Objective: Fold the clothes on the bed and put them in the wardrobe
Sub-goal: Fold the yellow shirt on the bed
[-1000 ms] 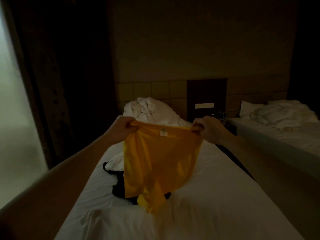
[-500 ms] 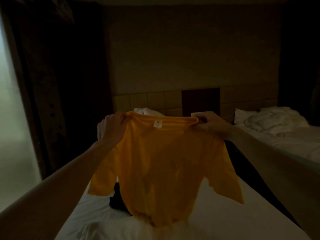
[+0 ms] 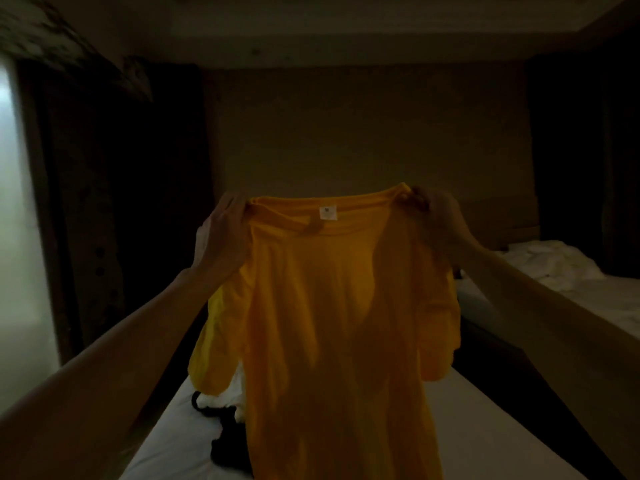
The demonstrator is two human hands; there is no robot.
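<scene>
A yellow T-shirt (image 3: 329, 323) hangs full length in front of me, held up high over the bed (image 3: 485, 427), its white neck label facing me. My left hand (image 3: 221, 233) grips the left shoulder beside the collar. My right hand (image 3: 436, 220) pinches the right shoulder at the collar. Both sleeves dangle at the sides. Under the shirt, dark clothes (image 3: 225, 448) and a white garment (image 3: 228, 393) lie on the white sheet, partly hidden by the shirt.
A second bed (image 3: 571, 292) with rumpled white bedding stands at the right across a dark gap. A dark curtain (image 3: 104, 220) and a bright window (image 3: 17, 237) are at the left. The room is dim.
Both hands have lifted the shirt higher and it has opened out from a bunched drape to its full length. The view has tilted upward.
</scene>
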